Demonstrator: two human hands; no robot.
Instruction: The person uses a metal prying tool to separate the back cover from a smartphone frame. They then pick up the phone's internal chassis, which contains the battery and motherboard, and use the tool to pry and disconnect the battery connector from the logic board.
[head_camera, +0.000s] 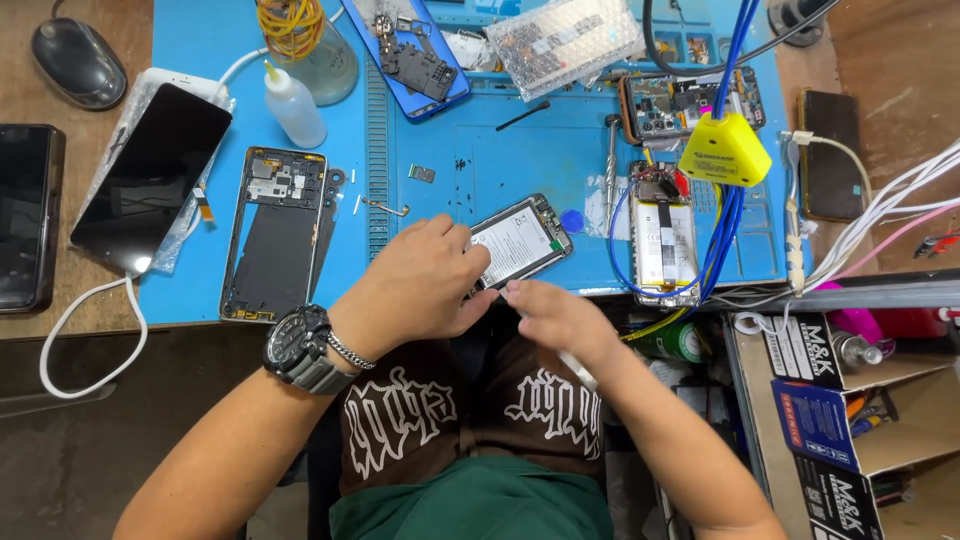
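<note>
Opened phone, its battery showing, lies at the blue mat's front edge. Left hand curls over its lower end, gripping it; right hand pinches a white tool against it. Cardboard boxes at right hold small tools.

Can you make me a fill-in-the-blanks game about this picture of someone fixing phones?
1. The work mat is coloured ____.
2. The watch sits on the ____ wrist.
3. The left hand steadies an opened ____ at the mat's edge.
4. The computer mouse lies in the top ____ corner.

Missing words: blue; left; phone; left
</note>
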